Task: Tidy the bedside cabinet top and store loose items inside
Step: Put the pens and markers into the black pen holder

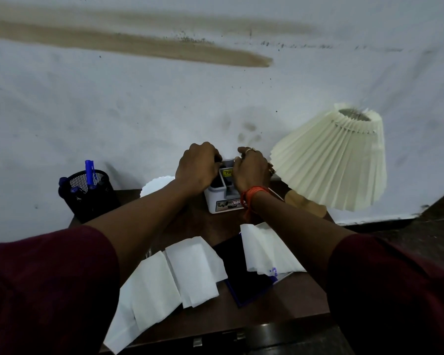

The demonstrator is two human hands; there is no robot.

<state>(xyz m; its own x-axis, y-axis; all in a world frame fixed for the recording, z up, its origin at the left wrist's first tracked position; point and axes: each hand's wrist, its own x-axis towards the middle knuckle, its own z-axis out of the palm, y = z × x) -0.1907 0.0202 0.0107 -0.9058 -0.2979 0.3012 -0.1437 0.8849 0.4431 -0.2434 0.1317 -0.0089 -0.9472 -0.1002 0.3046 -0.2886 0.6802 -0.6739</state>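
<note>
A small white organiser box (222,201) with compartments stands at the back of the dark wooden cabinet top (280,298). My left hand (196,166) grips its left rim and my right hand (251,169) holds its right rim. Folded white papers (174,275) lie loose at the front left. More white paper (267,249) rests partly on a dark blue notebook (241,270) near the middle front.
A black mesh pen holder (87,194) with blue pens stands at the back left. A white scalloped plate (155,185) peeks out behind my left arm. A cream pleated lamp (336,160) leans at the back right. The wall is directly behind.
</note>
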